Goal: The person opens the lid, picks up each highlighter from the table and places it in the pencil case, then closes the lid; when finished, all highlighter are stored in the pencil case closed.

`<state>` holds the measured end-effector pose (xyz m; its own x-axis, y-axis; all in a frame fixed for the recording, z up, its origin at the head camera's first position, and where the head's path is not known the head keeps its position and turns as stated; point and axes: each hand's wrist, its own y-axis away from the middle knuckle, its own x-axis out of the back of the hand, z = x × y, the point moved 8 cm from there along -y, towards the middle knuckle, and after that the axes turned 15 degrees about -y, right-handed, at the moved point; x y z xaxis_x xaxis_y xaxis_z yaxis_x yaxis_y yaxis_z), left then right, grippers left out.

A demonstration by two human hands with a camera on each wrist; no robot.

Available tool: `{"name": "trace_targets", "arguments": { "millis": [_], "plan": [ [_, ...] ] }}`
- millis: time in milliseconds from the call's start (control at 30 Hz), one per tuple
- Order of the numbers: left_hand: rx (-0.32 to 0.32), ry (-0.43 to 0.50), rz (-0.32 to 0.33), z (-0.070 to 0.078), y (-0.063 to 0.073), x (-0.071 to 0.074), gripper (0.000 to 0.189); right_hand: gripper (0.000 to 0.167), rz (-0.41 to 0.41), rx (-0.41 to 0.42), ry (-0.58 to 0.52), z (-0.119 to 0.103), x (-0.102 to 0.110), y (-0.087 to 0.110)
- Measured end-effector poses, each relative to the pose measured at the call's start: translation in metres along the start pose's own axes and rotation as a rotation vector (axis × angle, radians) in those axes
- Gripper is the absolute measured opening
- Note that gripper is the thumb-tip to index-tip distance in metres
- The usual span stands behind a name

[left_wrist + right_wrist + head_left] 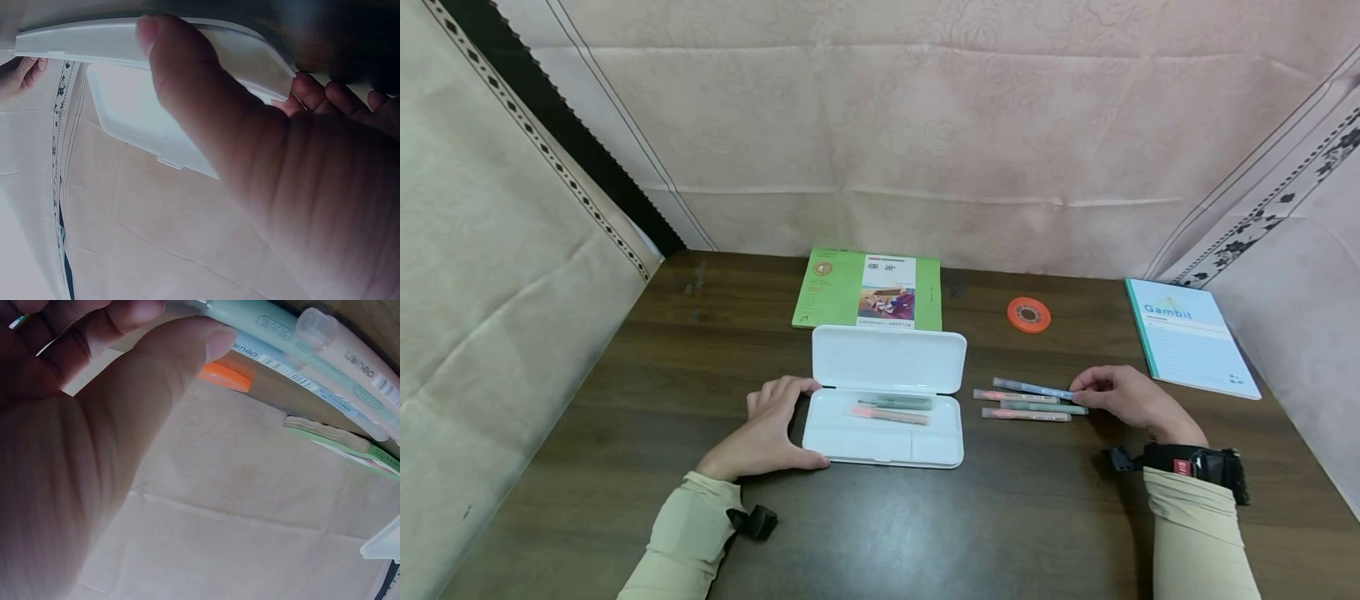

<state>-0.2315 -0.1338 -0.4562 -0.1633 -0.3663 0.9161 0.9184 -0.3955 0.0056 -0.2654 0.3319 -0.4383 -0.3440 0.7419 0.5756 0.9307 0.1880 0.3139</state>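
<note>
A white pencil case [859, 443] lies on the table with its lid raised. Inside it are a green highlighter pen [895, 402] and a pink one [889, 415]. My left hand [767, 429] grips the case's left end, thumb at the front edge and fingers at the back corner; the left wrist view shows the thumb [187, 69] across the case's edge. To the right, my right hand [1138, 404] pinches the right end of a blue pen [1030, 387] between thumb and index finger. Against it lie a green pen [1037, 407] and two pink-ended pens, the front one [1026, 415] nearest me.
Behind the case lies a green book [835, 287], partly hidden by the lid. An orange round tape-like disc [1028, 315] sits behind the pens. At the far right is a light-blue notebook [1195, 337]. Pale cloth [925, 125] hangs along the table's back and sides.
</note>
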Motion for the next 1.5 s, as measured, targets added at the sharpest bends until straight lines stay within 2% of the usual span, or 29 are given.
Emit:
{"name": "trace_targets", "arguments": {
  "millis": [233, 400, 533, 700, 867, 1000, 1067, 1200, 1300, 1500],
  "plan": [
    [-0.001, 0.002, -0.001, 0.002, 0.001, 0.001, 0.098, 0.02, 0.016, 0.035, 0.007, -0.001, 0.005, 0.004],
    [-0.001, 0.002, 0.002, 0.003, 0.001, 0.001, 0.098, 0.027, 0.048, 0.047, -0.046, -0.008, 0.013, 0.012],
    [-0.003, 0.0, 0.006, 0.003, 0.001, 0.002, 0.097, 0.032, 0.097, 0.086, -0.056, -0.028, 0.019, 0.022],
    [-0.004, -0.007, 0.01, 0.003, 0.002, 0.003, 0.097, 0.023, 0.167, 0.233, -0.01, -0.071, 0.016, 0.035],
    [-0.002, -0.002, 0.009, 0.003, 0.002, 0.002, 0.097, 0.015, 0.159, 0.332, 0.012, -0.107, -0.007, 0.036],
    [0.0, -0.001, 0.01, 0.002, 0.002, 0.002, 0.097, 0.01, 0.122, 0.356, 0.024, -0.122, -0.033, 0.028],
    [0.0, -0.001, 0.01, 0.002, 0.002, 0.002, 0.097, 0.008, 0.094, 0.358, 0.02, -0.126, -0.046, 0.023],
    [-0.003, -0.004, 0.011, 0.002, 0.001, 0.001, 0.097, 0.009, 0.016, 0.325, -0.062, -0.128, -0.074, 0.012],
    [-0.003, -0.004, 0.012, 0.001, 0.001, 0.001, 0.096, 0.008, -0.012, 0.303, -0.088, -0.128, -0.091, 0.005],
    [-0.001, -0.004, 0.011, 0.001, 0.001, 0.001, 0.097, 0.006, 0.011, 0.335, 0.004, -0.131, -0.112, -0.002]
  ]
}}
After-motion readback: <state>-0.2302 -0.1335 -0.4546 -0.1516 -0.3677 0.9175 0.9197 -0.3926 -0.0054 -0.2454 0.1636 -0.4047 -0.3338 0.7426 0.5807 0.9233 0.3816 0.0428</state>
